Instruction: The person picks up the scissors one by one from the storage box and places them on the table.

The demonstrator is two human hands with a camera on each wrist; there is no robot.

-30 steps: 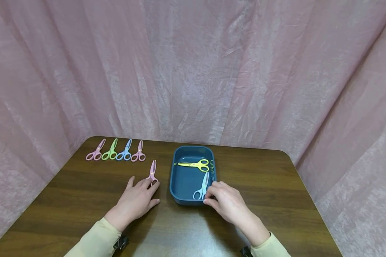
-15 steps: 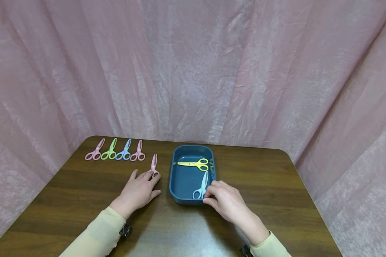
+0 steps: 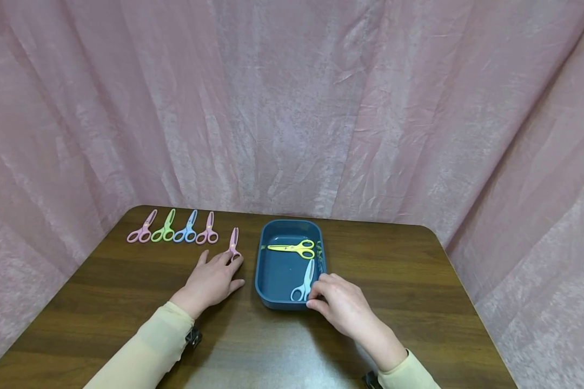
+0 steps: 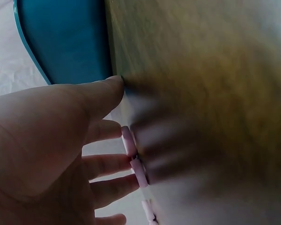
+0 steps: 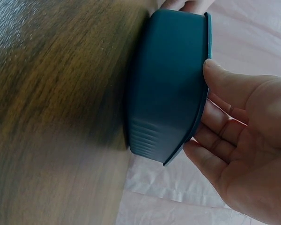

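My left hand lies palm down on the table, with its fingers stretched out. Its fingertips press on the handle loops of pink scissors, whose blades point away from me; the left wrist view shows the pink handles edge-on under the fingers. At the near right corner of a dark blue box, my right hand pinches the rim, thumb outside. Inside the box, yellow scissors lie crosswise. Light blue scissors lie close to my right fingers, partly covered by them.
Along the back left of the wooden table lies a row of scissors: pink, green, blue and another pink pair. A pink curtain hangs behind the table.
My left hand has slid the pink scissors away from me across the table, closer to the row at the back. The right hand and the box have hardly moved.
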